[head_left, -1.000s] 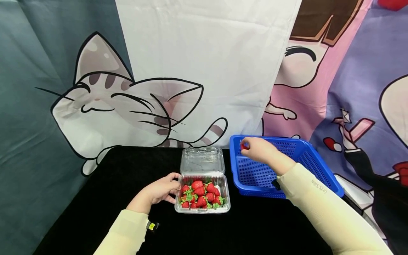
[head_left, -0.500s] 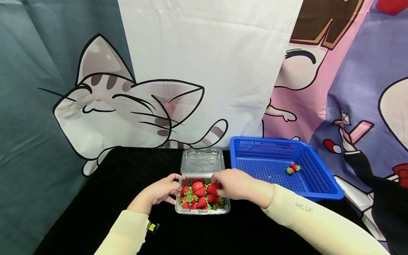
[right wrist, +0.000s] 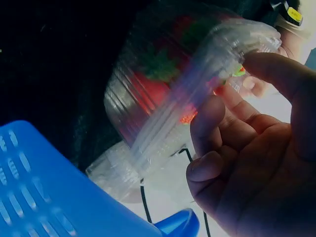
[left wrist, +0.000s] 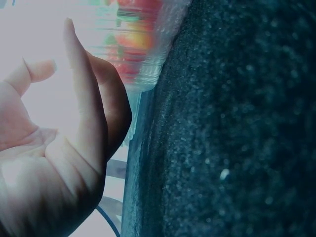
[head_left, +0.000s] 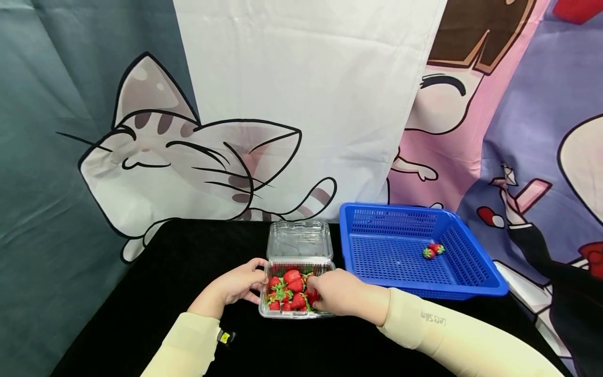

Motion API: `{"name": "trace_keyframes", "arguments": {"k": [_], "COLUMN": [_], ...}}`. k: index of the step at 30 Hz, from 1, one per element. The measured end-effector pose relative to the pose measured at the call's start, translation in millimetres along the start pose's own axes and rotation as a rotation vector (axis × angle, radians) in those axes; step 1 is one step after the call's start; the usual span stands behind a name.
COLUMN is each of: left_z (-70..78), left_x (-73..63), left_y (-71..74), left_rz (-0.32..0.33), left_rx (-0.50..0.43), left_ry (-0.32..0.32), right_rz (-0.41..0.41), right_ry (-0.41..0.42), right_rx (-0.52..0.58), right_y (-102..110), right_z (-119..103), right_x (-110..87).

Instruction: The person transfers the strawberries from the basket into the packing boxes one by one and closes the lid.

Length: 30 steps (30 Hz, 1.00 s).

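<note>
A clear plastic clamshell (head_left: 297, 316) stands on the black cloth, its lid (head_left: 299, 240) laid back behind it. Several red strawberries (head_left: 296, 286) with green leaves fill its base. My left hand (head_left: 237, 283) grips the container's left side, thumb at the rim and other fingers along the outer wall; the left wrist view shows them (left wrist: 89, 98) beside the ribbed plastic. My right hand (head_left: 343, 293) reaches down over the right part of the container, holding a strawberry (head_left: 312, 293) that its fingers partly hide. In the right wrist view its bent fingers (right wrist: 210, 123) are at the rim.
A blue perforated basket (head_left: 377, 262) stands right of the container, with a few strawberries (head_left: 433, 250) in its right part. A printed cloth (head_left: 301, 94) with a cartoon cat hangs behind the black table (head_left: 226, 356).
My right hand has moved from over the blue basket leftward to the clamshell, carrying a strawberry, then lower into its right part. My left hand has stayed at the container's left side.
</note>
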<state>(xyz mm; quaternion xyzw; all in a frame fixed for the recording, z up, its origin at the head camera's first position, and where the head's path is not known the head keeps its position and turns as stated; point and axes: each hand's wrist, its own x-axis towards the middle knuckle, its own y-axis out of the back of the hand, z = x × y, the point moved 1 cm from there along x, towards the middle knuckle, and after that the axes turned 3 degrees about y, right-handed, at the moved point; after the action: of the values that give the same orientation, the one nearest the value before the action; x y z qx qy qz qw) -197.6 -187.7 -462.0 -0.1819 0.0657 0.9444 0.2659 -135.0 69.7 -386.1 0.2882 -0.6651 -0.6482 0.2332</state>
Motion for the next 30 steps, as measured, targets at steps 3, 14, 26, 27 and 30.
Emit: {"name": "trace_keyframes", "arguments": {"k": [3, 14, 26, 27, 30], "left_z": [0.3, -0.8, -2.4, -2.4, -2.4], "left_x": [0.4, 0.9, 0.6, 0.6, 1.1], "left_y": [-0.3, -0.6, 0.9, 0.8, 0.8], "left_rz": [0.000, 0.004, -0.003, -0.003, -0.004], "left_rx": [-0.002, -0.003, 0.002, 0.003, 0.001], "left_ry": [0.001, -0.005, -0.008, -0.009, -0.011], "right_rz": [0.007, 0.040, 0.116, 0.122, 0.146], "right_ry": [-0.007, -0.022, -0.248, -0.266, -0.316], "right_rx": [0.001, 0.074, 0.231, 0.242, 0.281], "right_y": [-2.4, 8.0, 49.9, 54.0, 66.6], "right_z": [0.5, 3.0, 43.1, 49.3, 69.9], "right_x": [0.1, -2.6, -3.8, -4.0, -4.7]}}
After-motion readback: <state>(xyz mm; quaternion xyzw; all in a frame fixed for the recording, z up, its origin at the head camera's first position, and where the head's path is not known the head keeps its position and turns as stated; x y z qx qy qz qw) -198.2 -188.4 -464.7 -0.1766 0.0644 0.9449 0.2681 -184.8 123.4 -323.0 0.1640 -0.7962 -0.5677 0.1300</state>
